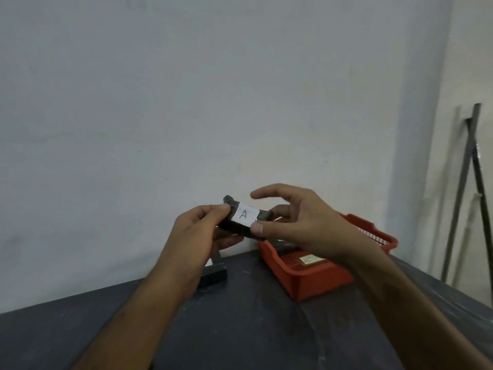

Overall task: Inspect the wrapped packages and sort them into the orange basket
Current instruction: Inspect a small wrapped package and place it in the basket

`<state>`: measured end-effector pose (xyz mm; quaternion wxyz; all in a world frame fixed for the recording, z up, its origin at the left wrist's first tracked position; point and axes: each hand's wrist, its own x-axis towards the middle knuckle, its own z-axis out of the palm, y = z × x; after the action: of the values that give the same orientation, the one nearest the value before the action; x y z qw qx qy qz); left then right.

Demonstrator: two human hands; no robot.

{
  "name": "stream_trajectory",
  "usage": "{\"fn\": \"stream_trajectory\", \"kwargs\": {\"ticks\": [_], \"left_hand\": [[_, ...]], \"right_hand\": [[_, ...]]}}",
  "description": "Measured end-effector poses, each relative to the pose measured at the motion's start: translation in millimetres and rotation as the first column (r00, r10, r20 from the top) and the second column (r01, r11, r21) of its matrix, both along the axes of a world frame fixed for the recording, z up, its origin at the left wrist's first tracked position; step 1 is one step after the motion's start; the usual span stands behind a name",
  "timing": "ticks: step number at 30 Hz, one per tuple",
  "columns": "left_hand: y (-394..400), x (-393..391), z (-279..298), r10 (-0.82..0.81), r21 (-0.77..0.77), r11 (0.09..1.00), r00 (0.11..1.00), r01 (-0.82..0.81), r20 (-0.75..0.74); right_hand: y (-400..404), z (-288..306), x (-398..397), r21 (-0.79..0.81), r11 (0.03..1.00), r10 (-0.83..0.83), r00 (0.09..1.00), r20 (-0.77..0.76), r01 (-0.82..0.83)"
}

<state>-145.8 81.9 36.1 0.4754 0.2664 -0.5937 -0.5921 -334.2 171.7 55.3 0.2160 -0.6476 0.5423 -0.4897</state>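
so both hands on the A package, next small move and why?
Probably carry the package right and down into the orange basket. Its A label already faces the camera, the left hand and right hand hold it, and the basket sits just below.

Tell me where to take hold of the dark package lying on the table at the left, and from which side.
Grip the dark package on the table across its long sides, coming down from above. It lies flat, a low block with its right end free; the left forearm covers its left part, so that end cannot be judged.
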Motion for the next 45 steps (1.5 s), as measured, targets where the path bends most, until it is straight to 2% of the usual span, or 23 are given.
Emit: {"fn": "stream_trajectory", "kwargs": {"ticks": [4, 7, 9, 10, 13, 16, 19, 22, 28, 33, 35, 39, 42, 45], "left_hand": [[-4, -47, -6, -0.073, 0.088, 0.993, 0.993, 0.081, -0.089], [-13, -75, -14, -0.148, 0.088, 0.985, 0.989, 0.150, -0.026], [-25, -88, -29, -0.147, 0.031, 0.989, 0.981, 0.144, 0.130], [-32, -92, -39, -0.117, -0.046, 0.990, 0.960, 0.133, 0.253], [-47, -97, -71, 0.003, -0.298, 0.929, 0.801, 0.220, 0.599], [-54, -100, -93, 0.080, -0.401, 0.852, 0.676, 0.335, 0.733], [-62, -108, -104, 0.145, -0.459, 0.800, 0.617, 0.387, 0.773], [-72, -114, -110, 0.119, -0.430, 0.810, 0.607, 0.398, 0.786], [-86, -119, -113, 0.044, -0.357, 0.839, 0.603, 0.411, 0.797], [-89, -119, -115, 0.021, -0.345, 0.836, 0.603, 0.427, 0.797], [-87, -119, -116, 0.030, -0.361, 0.830, 0.611, 0.426, 0.791], [-77, -115, -114, 0.094, -0.431, 0.809, 0.636, 0.400, 0.766], [-63, -98, -104, 0.111, -0.462, 0.804, 0.668, 0.375, 0.736], [-52, -63, -94, 0.113, -0.450, 0.822, 0.675, 0.348, 0.729]], "right_hand": [[1, 5, -36, -0.023, 0.996, -0.086, 0.992, -0.095, 0.085], [-10, 1, -66, -0.072, 0.979, -0.200, 0.955, -0.218, 0.189], [-24, -9, -95, -0.032, 0.959, -0.279, 0.918, -0.282, 0.282], [-32, -15, -110, -0.006, 0.943, -0.316, 0.894, -0.318, 0.332], [-57, -45, -165, 0.047, 0.882, -0.406, 0.807, -0.429, 0.469], [-78, -76, -217, 0.106, 0.805, -0.447, 0.714, -0.539, 0.584], [-96, -99, -252, 0.190, 0.740, -0.380, 0.634, -0.673, 0.646], [-113, -114, -276, 0.215, 0.689, -0.302, 0.543, -0.783, 0.693], [-142, -124, -288, 0.248, 0.657, -0.207, 0.486, -0.849, 0.712], [-144, -129, -288, 0.173, 0.649, -0.243, 0.417, -0.876, 0.740], [-138, -123, -283, 0.143, 0.657, -0.279, 0.415, -0.866, 0.740], [-126, -105, -262, 0.145, 0.709, -0.330, 0.507, -0.796, 0.690], [-111, -88, -220, 0.091, 0.795, -0.349, 0.576, -0.739, 0.600], [-94, -76, -154, 0.023, 0.899, -0.297, 0.648, -0.701, 0.437]]}}
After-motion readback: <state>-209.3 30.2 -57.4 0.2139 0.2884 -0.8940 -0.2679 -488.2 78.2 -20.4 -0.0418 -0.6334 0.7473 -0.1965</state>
